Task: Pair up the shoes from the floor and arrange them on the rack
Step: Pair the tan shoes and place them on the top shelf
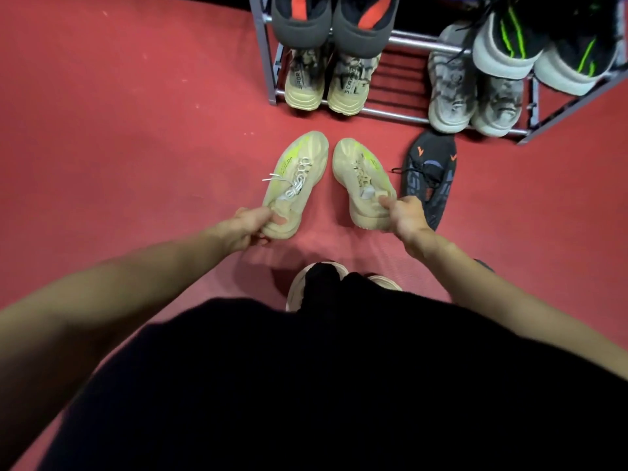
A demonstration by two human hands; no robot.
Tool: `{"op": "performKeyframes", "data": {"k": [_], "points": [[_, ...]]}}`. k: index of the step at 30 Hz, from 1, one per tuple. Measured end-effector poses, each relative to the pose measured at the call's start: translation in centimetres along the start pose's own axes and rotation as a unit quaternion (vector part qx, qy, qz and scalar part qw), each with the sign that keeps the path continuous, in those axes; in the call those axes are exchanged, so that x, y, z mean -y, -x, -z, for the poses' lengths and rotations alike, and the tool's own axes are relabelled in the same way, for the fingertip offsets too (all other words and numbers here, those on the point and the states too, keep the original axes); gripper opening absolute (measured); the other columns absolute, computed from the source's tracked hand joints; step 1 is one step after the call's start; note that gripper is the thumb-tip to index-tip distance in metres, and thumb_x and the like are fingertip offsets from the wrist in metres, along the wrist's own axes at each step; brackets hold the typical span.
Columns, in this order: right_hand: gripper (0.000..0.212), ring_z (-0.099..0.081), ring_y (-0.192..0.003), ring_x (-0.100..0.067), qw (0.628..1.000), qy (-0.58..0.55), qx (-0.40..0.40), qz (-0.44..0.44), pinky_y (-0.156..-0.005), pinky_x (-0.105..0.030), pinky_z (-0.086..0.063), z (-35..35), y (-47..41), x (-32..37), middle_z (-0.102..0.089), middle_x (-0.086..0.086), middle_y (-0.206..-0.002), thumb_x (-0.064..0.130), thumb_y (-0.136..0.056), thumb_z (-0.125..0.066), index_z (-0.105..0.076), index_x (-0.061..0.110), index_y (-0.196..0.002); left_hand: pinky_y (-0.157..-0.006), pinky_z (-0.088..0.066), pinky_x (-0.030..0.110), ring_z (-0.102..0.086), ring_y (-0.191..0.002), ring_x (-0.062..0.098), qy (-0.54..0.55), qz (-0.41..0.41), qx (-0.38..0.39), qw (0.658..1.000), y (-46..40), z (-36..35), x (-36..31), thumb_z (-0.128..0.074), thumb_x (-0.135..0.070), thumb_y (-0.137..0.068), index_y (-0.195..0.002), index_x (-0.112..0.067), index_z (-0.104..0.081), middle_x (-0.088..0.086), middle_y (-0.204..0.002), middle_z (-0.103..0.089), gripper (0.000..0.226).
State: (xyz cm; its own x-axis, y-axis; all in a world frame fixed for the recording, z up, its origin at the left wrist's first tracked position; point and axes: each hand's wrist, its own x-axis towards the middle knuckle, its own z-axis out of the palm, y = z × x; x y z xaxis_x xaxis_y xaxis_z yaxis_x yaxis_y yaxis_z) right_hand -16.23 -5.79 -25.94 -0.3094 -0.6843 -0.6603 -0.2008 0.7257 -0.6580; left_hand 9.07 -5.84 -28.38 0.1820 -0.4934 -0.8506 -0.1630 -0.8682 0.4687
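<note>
- A grey metal tube shoe rack (401,112) fills the upper centre and upper right of the frame, standing on the red floor (136,130).
- On its lower shelf, at left, sits a pair of beige printed sneakers (328,83); at right, a pair of grey-white marbled sneakers (474,100).
- On the shelf above, at left, a pair of dark grey shoes with orange stripes (334,18); at right, a pair of black shoes with neon green stripes (543,45).
- At frame centre, before the rack, two beige lace-up sneakers lie side by side, apart: the left beige sneaker (297,178) in the left hand (244,229), the right beige sneaker (363,185) in the right hand (406,215).
- Just right of them, a single black knit sneaker with orange marks (430,175) lies on the floor.
</note>
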Motion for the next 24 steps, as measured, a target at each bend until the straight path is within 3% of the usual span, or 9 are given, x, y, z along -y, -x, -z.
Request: {"op": "performKeyframes", "data": {"k": [4,7,10,12,16,20,24], "points": [[0.039,-0.060,-0.083,-0.026,0.999,-0.021,-0.035,0.024,-0.068,-0.034,-0.046,1.6,2.2,1.7,-0.061,-0.014,-0.096,0.027,-0.087,-0.053,-0.059,-0.005,-0.108,-0.053,-0.054,0.020,-0.059,-0.067,0.013,0.020,0.002,0.077,0.997,3.1,1.0,-2.7,-0.065,-0.019,-0.080,-0.094,-0.013,-0.058,0.003,-0.081,-0.061,0.017],[0.028,-0.062,-0.088,-0.028,0.996,-0.037,-0.061,0.057,-0.067,-0.034,-0.049,3.6,4.7,3.1,-0.063,-0.015,-0.102,0.019,-0.094,-0.049,-0.059,-0.002,-0.109,-0.051,-0.054,0.014,-0.062,-0.064,0.008,0.060,-0.035,0.119,0.990,6.8,1.7,-5.9,-0.057,-0.013,-0.087,-0.092,-0.013,-0.059,-0.002,-0.073,-0.064,0.006],[0.033,-0.061,-0.106,-0.036,0.988,-0.046,-0.105,0.107,-0.091,-0.046,-0.049,6.2,7.9,4.8,-0.065,-0.018,-0.113,0.025,-0.085,-0.047,-0.061,0.007,-0.109,-0.074,-0.056,0.019,-0.066,-0.070,0.006,0.077,-0.068,0.158,0.982,11.0,2.4,-8.3,-0.056,-0.010,-0.087,-0.094,-0.013,-0.062,-0.006,-0.064,-0.071,0.009],[0.038,-0.062,-0.104,-0.036,0.978,-0.066,-0.147,0.129,-0.093,-0.051,-0.049,8.3,9.9,5.8,-0.068,-0.015,-0.110,0.029,-0.074,-0.045,-0.064,0.014,-0.103,-0.086,-0.055,0.025,-0.065,-0.082,0.010,0.101,-0.088,0.187,0.973,13.9,2.9,-9.6,-0.057,-0.006,-0.086,-0.095,-0.010,-0.062,-0.002,-0.076,-0.073,0.011],[0.027,-0.058,-0.097,-0.027,0.950,-0.100,-0.235,0.179,-0.088,-0.042,-0.044,11.9,15.9,8.2,-0.067,-0.012,-0.105,0.017,-0.082,-0.048,-0.067,0.007,-0.099,-0.084,-0.055,0.027,-0.062,-0.082,0.013,0.086,-0.159,0.199,0.963,20.3,3.6,-11.9,-0.059,-0.006,-0.084,-0.093,-0.009,-0.060,0.002,-0.089,-0.062,0.009],[0.022,-0.053,-0.087,-0.023,0.920,-0.134,-0.274,0.247,-0.074,-0.033,-0.035,14.1,20.4,9.5,-0.061,-0.006,-0.089,0.013,-0.085,-0.046,-0.065,0.004,-0.092,-0.067,-0.057,0.021,-0.062,-0.066,0.010,0.064,-0.227,0.190,0.953,26.2,4.1,-13.1,-0.059,-0.010,-0.085,-0.089,-0.012,-0.061,0.000,-0.077,-0.060,0.005],[0.026,-0.051,-0.093,-0.018,0.895,-0.162,-0.283,0.305,-0.075,-0.027,-0.034,15.3,23.7,11.0,-0.058,-0.001,-0.097,0.013,-0.090,-0.044,-0.063,0.008,-0.106,-0.068,-0.059,0.024,-0.062,-0.055,0.005,0.098,-0.278,0.197,0.935,30.2,5.3,-13.5,-0.063,-0.011,-0.083,-0.099,-0.009,-0.062,-0.003,-0.069,-0.060,0.017]]}}
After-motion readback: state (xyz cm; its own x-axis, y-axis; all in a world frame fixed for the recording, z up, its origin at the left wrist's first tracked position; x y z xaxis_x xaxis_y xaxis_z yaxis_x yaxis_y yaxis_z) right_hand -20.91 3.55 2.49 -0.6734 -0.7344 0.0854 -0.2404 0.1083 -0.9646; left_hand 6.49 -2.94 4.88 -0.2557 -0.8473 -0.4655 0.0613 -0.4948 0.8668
